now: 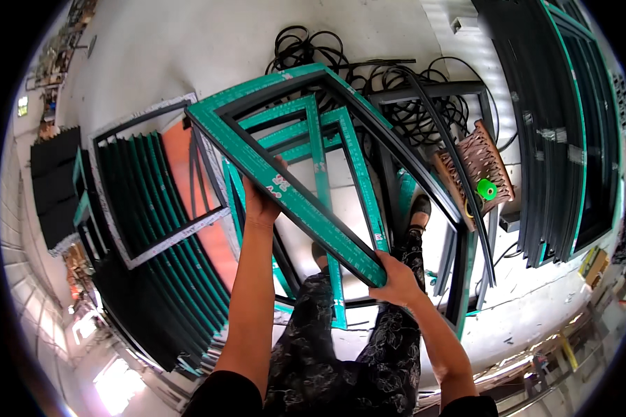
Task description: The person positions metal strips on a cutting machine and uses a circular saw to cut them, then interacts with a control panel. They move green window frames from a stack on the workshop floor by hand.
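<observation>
A window frame with black edges and green printed film lies across in front of me, its near rail (313, 215) slanting from upper left to lower right. My left hand (261, 201) is closed around the middle of that rail, with its fingers partly hidden behind it. At the rail's lower right end my right hand (394, 280) is wrapped round the edge, thumb on top. Beneath and behind it stand smaller green-filmed frames (318, 156), partly covered by the rail. Where the held frame's far right side meets the others, I cannot tell.
On the left stands a row of green and black frames (146, 181) beside an orange panel (214, 254). Coiled black strips (306, 52) lie on the floor ahead. A brown basket (476, 163) holds a green spool (487, 189). More dark frames (546, 139) lean at right.
</observation>
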### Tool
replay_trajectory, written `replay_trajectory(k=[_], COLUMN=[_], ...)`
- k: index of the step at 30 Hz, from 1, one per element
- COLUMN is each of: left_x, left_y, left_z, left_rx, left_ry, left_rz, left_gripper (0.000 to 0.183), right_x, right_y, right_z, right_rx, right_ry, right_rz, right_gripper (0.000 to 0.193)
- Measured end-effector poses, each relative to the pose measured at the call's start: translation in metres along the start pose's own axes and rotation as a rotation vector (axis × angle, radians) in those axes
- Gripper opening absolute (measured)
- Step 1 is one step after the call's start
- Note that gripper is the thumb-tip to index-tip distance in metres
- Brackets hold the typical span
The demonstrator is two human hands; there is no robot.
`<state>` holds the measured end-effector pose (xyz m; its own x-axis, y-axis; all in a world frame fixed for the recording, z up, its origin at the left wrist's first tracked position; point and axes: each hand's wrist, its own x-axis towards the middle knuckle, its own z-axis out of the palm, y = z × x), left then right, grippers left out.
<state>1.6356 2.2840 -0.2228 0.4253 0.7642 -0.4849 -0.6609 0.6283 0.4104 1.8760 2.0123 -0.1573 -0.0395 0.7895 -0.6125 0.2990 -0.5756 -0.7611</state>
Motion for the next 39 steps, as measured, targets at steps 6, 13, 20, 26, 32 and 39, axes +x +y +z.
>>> replay_trajectory(k=[6,13,20,26,32,39], left_x=[0.018,0.035,0.042,0.04,0.031,0.033], left_y=[-0.012,-0.018,-0.011,-0.003,-0.004,0.001], left_z=[0.041,0.07,0.056,0.046,0.036,0.054], left_rx=[0.076,0.264,0.198,0.229,0.169,0.207], left_ry=[0.089,0.146,0.034,0.065,0.185,0.054], left_rz=[0.042,0.055,-0.069,-0.124,-0.149,-0.153], left_gripper=[0.063,0.072,0.082,0.078,0.065,0.069], right_x=[0.007,0.027,0.034,0.146,0.313,0.342], right_y=[-0.023,-0.055,-0.054,-0.138,-0.232,-0.223], right_z=[-0.033,-0.035,-0.016,-0.056,-0.067,-0.051], right_rx=[-0.118,-0.257,-0.282,0.085,0.548,0.888], right_ry=[0.033,0.289,0.353,0.23,-0.28,-0.503], right_rz=[0.083,0.065,0.04,-0.314,0.097,0.258], right_gripper=[0.082,0.066,0.071,0.066,0.045,0.051])
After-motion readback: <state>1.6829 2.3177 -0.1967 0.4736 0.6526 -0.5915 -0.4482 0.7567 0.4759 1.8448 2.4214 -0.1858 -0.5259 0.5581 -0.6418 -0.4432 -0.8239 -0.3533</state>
